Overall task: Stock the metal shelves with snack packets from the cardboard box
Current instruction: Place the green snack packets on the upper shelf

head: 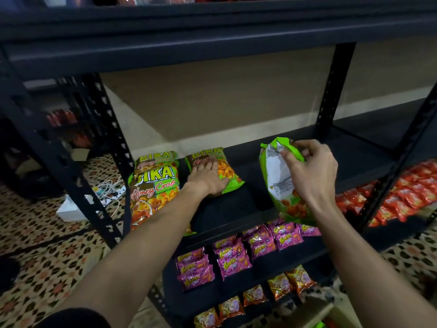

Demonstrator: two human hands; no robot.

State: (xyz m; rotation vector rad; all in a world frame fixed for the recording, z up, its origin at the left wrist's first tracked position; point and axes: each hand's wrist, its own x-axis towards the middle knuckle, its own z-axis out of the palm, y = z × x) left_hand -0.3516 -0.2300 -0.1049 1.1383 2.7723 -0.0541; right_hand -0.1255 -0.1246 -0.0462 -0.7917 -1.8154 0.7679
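While the left hand (208, 178) lies palm-down with its fingers straight on a flat packet (228, 172) on the middle shelf (227, 209), I see the right hand (312, 169) curled round a green packet (276, 178), thumb and fingers pinching its upper edge. That packet hangs upright over the shelf's front lip, its white printed back towards me, well apart from the flat packet. Just left of the left hand, 2 Honey Crab packets (153, 185) stand 1 behind the other at the shelf's end. The right hand covers the held packet's right side, and the left palm hides much of the flat packet's print. 1 tier down I can make out pink packets (231, 256) only by blurred lettering; below them, orange packets (279, 285) are too soft to name. Red packets (402, 192) sit on a neighbouring shelf at right. At the bottom edge the cardboard box (316, 314) is cut off and smeared; I cannot tell what it holds.
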